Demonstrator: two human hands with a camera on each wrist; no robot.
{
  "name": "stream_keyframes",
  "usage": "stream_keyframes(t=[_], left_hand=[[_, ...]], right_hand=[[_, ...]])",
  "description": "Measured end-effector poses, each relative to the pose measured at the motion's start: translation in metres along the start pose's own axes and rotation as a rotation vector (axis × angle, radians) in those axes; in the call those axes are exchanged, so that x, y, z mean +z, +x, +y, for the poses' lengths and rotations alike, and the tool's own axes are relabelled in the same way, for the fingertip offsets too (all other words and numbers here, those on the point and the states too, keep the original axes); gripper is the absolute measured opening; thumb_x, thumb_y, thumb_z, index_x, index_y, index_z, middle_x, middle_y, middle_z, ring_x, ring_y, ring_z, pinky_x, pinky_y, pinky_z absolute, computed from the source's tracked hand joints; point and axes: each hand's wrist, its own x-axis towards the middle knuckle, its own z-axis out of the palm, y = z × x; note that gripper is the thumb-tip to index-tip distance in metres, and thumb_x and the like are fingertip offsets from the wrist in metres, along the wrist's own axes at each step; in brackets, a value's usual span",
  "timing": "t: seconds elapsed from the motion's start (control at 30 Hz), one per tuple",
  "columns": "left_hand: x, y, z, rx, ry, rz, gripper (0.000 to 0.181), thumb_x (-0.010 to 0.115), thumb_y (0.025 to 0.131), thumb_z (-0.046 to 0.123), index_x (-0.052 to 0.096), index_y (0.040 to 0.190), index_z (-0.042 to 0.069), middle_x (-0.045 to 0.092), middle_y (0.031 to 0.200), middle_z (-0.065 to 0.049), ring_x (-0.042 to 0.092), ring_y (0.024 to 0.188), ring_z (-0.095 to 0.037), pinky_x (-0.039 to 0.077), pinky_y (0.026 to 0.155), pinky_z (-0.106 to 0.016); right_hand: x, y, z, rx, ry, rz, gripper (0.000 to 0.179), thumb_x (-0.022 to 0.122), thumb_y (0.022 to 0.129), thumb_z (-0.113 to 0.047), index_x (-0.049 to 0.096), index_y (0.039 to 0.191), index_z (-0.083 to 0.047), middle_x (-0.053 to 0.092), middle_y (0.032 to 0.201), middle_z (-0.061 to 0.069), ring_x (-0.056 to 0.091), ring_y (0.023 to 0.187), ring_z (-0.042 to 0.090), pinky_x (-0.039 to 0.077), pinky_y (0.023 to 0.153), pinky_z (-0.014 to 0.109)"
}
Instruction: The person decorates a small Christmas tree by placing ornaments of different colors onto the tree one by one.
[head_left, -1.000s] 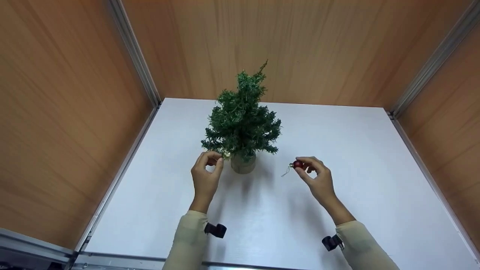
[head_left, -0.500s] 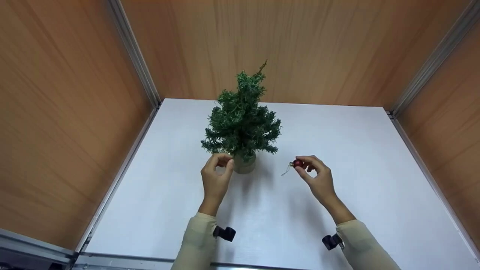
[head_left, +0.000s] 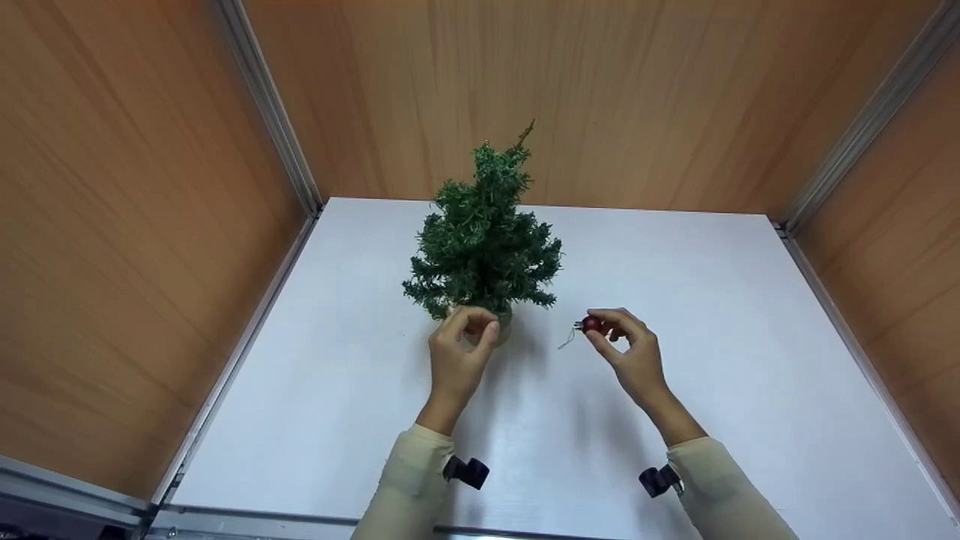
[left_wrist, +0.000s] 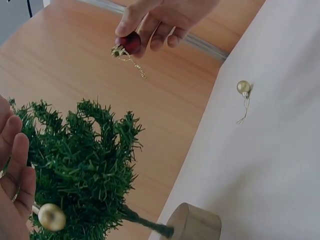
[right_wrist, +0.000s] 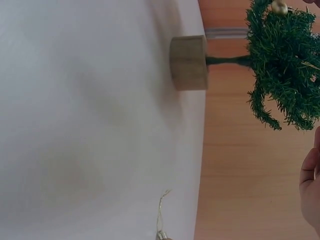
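Head view: right hand [head_left: 636, 361] pinches a small shiny dark-red ball ornament [head_left: 592, 324] between thumb and fingers, to the right of the green artificial tree [head_left: 484, 240] and apart from it, thin string loop [left_wrist: 136, 65] dangling. Left hand [head_left: 457, 364] in front of the tree's round tan base [left_wrist: 204, 226], thumb and index bent toward each other; can't tell if it's gripping anything. Left wrist view: shiny gold ball ornament [left_wrist: 51, 218] hangs just beside the left fingers, against the branches; another small gold ball [left_wrist: 243, 87] on the white tabletop [left_wrist: 287, 145].
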Motion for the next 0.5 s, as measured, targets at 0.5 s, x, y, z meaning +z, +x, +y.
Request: stream_keyframes(t=[0.5], left_hand=[[0.022,-0.005,0.009,0.009,-0.063,-0.087,0.005,0.065,0.076,-0.003,0.061,0.077,0.001,0.058,0.073,-0.004,0.054,0.067,-0.011,0.047,0.057,-0.026]], right_hand=[[0.007,0.001,-0.001,0.001,0.046,0.012,0.025,0.066,0.081,-0.006,0.062,0.105,0.001,0.061,0.090,0.005,0.051,0.080,0.019,0.040,0.067,0.038]])
